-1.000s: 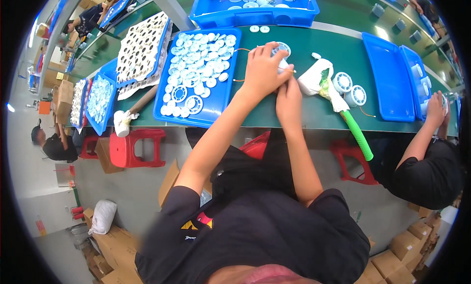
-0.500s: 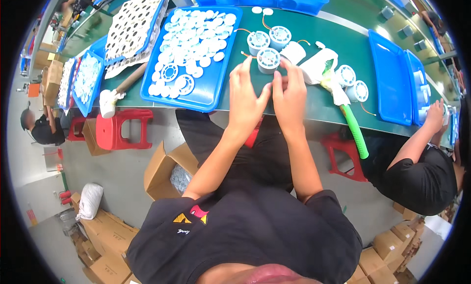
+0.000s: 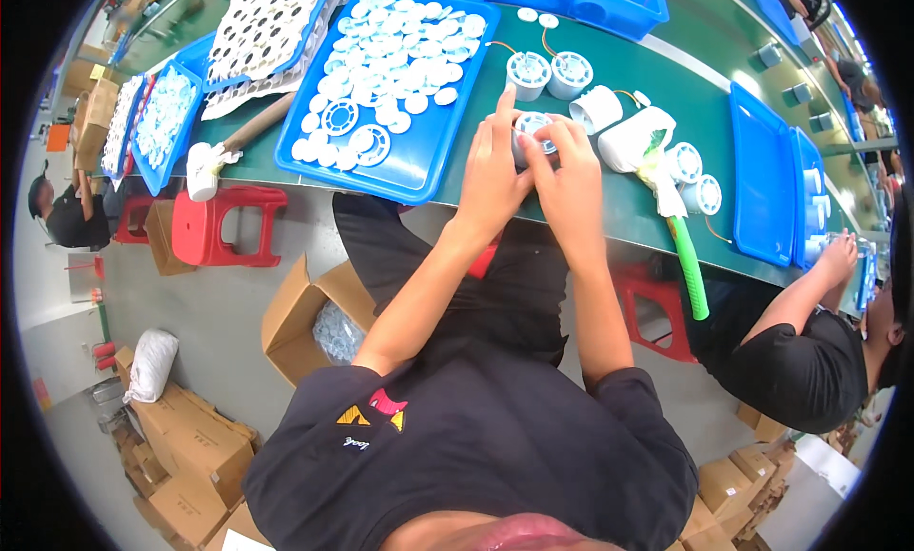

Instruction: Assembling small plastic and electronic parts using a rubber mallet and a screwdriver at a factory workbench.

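Note:
Between my hands at the table's front sits a short round motor-like housing (image 3: 534,123) with a white slotted top. My left hand (image 3: 493,175) is closed on its left side, index finger pointing up along it. My right hand (image 3: 568,175) curls over its top and right side, thumb near the rim. The fingers partly hide the housing. Just beyond stand two similar housings, a left one (image 3: 527,73) and a right one (image 3: 571,72), with thin brown wires. A white cup-shaped part (image 3: 597,110) lies tilted by my right fingers. Beside it rests a green-handled mallet (image 3: 687,265), its head wrapped in white.
A blue tray (image 3: 424,175) of white discs and slotted rings lies to the left, near another wrapped-head mallet (image 3: 203,173). Two more housings (image 3: 704,195) stand right of the green-handled mallet. Further right are a blue tray (image 3: 762,189) and a co-worker's arm (image 3: 795,299).
The view has shifted slightly. My fingers have closed further around the front housing, my right hand now over its top; it stands farther from the two housings behind.

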A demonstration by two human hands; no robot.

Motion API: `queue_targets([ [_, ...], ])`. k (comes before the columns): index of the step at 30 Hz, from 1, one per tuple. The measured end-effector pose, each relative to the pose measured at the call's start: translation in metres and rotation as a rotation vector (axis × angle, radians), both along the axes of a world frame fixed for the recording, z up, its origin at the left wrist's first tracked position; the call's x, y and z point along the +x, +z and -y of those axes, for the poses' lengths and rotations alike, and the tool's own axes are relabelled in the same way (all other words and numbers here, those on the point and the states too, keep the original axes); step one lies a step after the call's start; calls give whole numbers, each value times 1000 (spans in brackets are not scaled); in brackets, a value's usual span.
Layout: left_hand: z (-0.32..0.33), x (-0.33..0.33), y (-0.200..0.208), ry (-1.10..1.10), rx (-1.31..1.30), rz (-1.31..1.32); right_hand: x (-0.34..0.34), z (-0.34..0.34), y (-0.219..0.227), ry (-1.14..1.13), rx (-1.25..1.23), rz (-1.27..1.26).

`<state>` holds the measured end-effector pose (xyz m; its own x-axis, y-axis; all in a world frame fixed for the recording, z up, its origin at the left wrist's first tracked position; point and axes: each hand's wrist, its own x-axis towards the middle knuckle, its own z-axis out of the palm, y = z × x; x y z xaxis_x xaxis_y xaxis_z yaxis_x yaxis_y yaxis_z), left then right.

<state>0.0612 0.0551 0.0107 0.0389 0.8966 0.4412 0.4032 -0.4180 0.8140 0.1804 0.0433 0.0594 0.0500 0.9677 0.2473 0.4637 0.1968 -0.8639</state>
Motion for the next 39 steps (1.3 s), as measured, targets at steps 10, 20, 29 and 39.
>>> queue_targets([
  [10,16,-5,-14,50,39,-12,2,21,-11,117,54,47],
  [20,16,-9,-1,34,125,-183,6,-10,-13,-85,32,-176],
  [29,16,-17,4,-208,176,-138,13,-32,-5,-65,-143,163],
  [39,14,-21,-1,-306,-14,-83,-81,-105,-14,414,267,771],
])
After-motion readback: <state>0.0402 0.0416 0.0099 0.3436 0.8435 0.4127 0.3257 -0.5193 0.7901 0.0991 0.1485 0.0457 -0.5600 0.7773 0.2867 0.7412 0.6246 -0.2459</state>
